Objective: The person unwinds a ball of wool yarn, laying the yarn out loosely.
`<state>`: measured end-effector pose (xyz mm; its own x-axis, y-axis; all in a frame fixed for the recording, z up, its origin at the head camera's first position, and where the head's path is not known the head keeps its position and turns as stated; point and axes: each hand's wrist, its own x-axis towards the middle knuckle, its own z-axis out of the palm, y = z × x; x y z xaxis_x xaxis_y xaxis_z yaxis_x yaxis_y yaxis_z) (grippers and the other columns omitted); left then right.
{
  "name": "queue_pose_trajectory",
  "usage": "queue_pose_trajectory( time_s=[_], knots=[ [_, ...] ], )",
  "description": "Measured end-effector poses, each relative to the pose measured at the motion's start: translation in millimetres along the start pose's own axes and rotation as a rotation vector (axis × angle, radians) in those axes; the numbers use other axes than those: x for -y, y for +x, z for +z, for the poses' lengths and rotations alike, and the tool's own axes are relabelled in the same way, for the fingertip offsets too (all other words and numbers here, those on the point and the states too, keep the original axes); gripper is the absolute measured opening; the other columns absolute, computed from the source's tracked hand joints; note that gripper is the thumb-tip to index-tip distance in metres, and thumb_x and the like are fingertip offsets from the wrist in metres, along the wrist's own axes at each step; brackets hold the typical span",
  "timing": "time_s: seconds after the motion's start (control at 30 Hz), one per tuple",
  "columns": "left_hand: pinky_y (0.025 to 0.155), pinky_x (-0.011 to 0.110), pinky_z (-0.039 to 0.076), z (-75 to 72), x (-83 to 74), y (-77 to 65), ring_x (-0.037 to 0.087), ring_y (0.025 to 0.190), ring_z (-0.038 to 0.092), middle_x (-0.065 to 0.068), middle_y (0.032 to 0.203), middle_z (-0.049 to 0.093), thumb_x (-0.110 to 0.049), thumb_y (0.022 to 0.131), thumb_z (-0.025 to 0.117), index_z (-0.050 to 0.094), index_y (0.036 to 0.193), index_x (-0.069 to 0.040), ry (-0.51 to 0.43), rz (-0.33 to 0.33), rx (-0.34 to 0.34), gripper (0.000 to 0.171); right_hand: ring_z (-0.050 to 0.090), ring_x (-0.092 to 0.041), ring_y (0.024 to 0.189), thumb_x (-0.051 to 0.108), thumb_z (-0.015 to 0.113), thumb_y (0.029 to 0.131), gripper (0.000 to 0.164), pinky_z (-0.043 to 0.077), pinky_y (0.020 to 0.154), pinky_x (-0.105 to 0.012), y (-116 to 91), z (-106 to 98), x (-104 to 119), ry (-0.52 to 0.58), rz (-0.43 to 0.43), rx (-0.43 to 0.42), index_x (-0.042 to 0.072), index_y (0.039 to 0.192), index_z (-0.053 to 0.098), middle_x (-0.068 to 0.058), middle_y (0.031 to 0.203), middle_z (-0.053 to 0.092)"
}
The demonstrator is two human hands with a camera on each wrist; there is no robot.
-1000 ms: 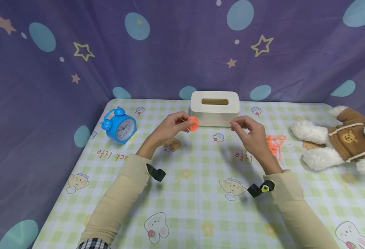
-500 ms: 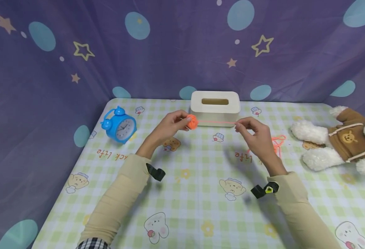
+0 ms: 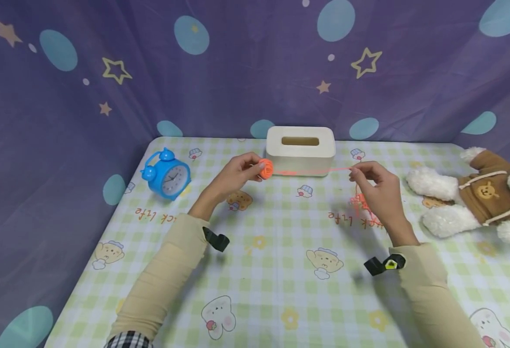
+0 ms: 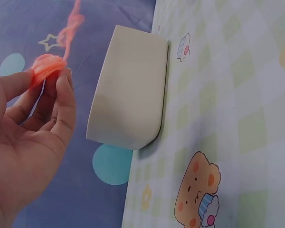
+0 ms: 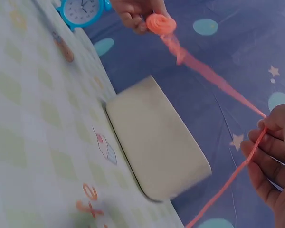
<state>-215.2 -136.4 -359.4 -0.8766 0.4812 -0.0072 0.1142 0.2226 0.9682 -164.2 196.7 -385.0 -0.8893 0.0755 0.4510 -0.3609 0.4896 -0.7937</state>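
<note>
My left hand pinches a small ball of orange yarn between thumb and fingertips, raised in front of the tissue box. From the ball a yarn strand runs across to my right hand, which pinches it between thumb and forefinger. Close to the ball the strand looks bunched and loose in the right wrist view. Past the right fingertips the yarn hangs down toward a loose tangle of yarn, partly hidden behind that hand. The left wrist view shows the ball held at the fingertips.
A cream tissue box stands at the back middle of the table. To the left is a blue alarm clock. A white plush toy in a brown hoodie lies at the right. Purple curtains hang behind and at the left.
My right hand has moved right, lengthening the strand between the hands. The left hand and ball have shifted slightly left and up. The loose yarn has been drawn left, partly lifted.
</note>
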Motion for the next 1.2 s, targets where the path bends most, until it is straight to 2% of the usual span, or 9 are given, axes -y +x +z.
queue_pose_trajectory(
  time_s=[0.1,0.2,0.23,0.33,0.43,0.63,0.9,1.03,1.2],
  knots=[
    [0.092,0.044,0.052,-1.0,0.4,-0.1,0.035,0.099,0.062,0.011,0.102,0.063,-0.025,0.1,0.052,0.058,0.109,-0.004,-0.006,0.006,0.004,0.024,0.061,-0.003,0.073,0.012,0.061,0.094,0.015,0.043,0.066,-0.012,-2,-9,10,-0.003,0.027,-0.019,-0.001,0.098,0.068,-0.013,0.083,0.067],
    [0.092,0.044,0.052,-1.6,-0.1,-1.1,0.029,0.096,0.063,0.01,0.101,0.063,-0.025,0.1,0.052,0.058,0.108,-0.004,-0.004,0.01,0.003,0.023,0.06,-0.003,0.072,0.011,0.061,0.094,0.017,0.044,0.063,-0.012,-3,-18,14,-0.01,0.058,-0.042,-0.004,0.099,0.066,-0.007,0.08,0.066],
    [0.091,0.043,0.052,-2.0,-0.4,-1.5,0.027,0.095,0.063,0.01,0.101,0.063,-0.025,0.1,0.051,0.058,0.108,-0.004,0.001,0.01,0.002,0.023,0.06,-0.002,0.072,0.012,0.061,0.094,0.017,0.044,0.062,-0.012,-3,-20,8,-0.009,0.065,-0.053,-0.004,0.099,0.067,-0.003,0.079,0.066],
    [0.092,0.045,0.051,-2.8,-0.8,-2.4,0.033,0.099,0.061,0.009,0.102,0.063,-0.025,0.1,0.051,0.058,0.107,-0.004,0.002,0.007,-0.005,0.022,0.059,0.001,0.07,0.015,0.062,0.094,0.017,0.043,0.059,-0.012,-1,-27,-12,-0.028,0.095,-0.09,0.0,0.099,0.068,0.007,0.077,0.064],
    [0.091,0.041,0.052,-3.3,-1.0,-2.9,0.036,0.101,0.06,0.009,0.103,0.063,-0.024,0.1,0.051,0.058,0.107,-0.004,0.005,0.005,-0.011,0.022,0.058,0.004,0.068,0.019,0.062,0.094,0.018,0.041,0.057,-0.013,0,-35,-30,-0.058,0.115,-0.126,0.003,0.099,0.069,0.013,0.076,0.063],
    [0.089,0.037,0.053,-3.6,-2.2,-3.3,0.032,0.098,0.061,0.009,0.102,0.062,-0.025,0.1,0.052,0.058,0.106,-0.005,0.022,0.005,-0.019,0.022,0.057,0.005,0.068,0.027,0.06,0.094,0.023,0.039,0.059,-0.012,-4,-47,-42,-0.138,0.184,-0.178,0.006,0.1,0.069,0.024,0.074,0.059],
    [0.088,0.036,0.054,-4.7,-4.7,-4.4,0.024,0.094,0.063,0.01,0.1,0.063,-0.026,0.099,0.052,0.059,0.106,-0.005,0.032,0.009,-0.034,0.023,0.052,0.009,0.061,0.027,0.06,0.094,0.023,0.036,0.05,-0.009,-5,-60,-55,-0.195,0.261,-0.236,0.006,0.099,0.067,0.03,0.069,0.055],
    [0.088,0.035,0.054,-4.8,-5.0,-3.9,0.026,0.095,0.063,0.01,0.1,0.063,-0.026,0.1,0.052,0.059,0.106,-0.005,0.033,0.005,-0.034,0.023,0.051,0.009,0.063,0.031,0.058,0.095,0.026,0.037,0.052,-0.009,-6,-63,-58,-0.247,0.308,-0.21,0.007,0.1,0.067,0.033,0.068,0.052],
    [0.089,0.037,0.053,-3.9,-5.3,-3.2,0.035,0.1,0.061,0.009,0.101,0.063,-0.025,0.1,0.052,0.058,0.107,-0.005,0.021,-0.007,-0.028,0.021,0.048,0.013,0.065,0.037,0.053,0.096,0.032,0.038,0.057,-0.01,-8,-65,-61,-0.345,0.345,-0.075,0.01,0.105,0.066,0.032,0.071,0.051]
  ],
)
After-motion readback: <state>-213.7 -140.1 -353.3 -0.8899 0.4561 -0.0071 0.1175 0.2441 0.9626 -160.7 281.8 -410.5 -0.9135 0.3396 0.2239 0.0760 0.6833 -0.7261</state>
